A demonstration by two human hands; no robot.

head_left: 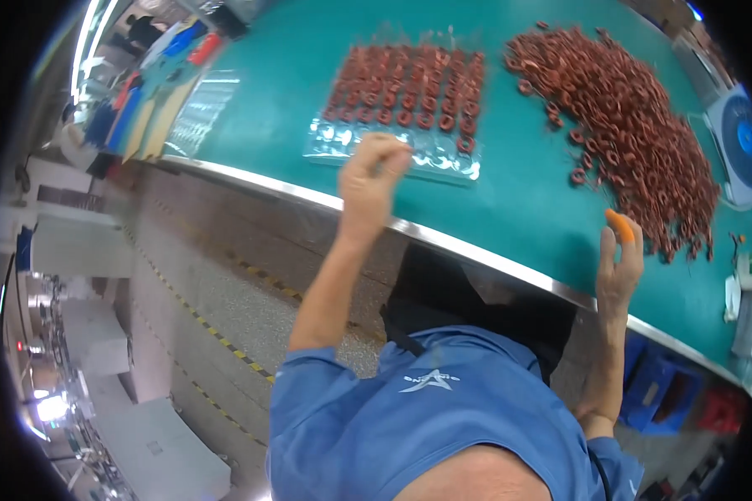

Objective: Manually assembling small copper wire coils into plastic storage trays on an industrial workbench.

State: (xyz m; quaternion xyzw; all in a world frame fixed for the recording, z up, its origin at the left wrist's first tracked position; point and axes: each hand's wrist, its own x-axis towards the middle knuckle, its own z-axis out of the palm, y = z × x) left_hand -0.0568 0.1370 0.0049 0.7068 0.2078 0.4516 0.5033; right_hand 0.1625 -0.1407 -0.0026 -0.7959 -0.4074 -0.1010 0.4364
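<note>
My left hand (371,177) is over the front edge of a clear plastic tray (326,149). Its fingers are curled in a pinch, and whatever they may hold is too small and blurred to make out. Rows of reddish-brown wire-wound rings (406,118) fill most of the tray, with thin leads sticking up. My right hand (620,265) is beside the near side of a large heap of similar rings (618,108). An orange finger cover (619,225) sits on one of its fingers. Thumb and fingers there are slightly apart, with nothing visible between them.
The green tabletop (263,108) ends in a metal edge (493,265) in front of me. A blue-and-white fan (742,142) stands right of the heap. Coloured strips or folders (146,113) lie at the far left. Below the right side are blue crates (660,388).
</note>
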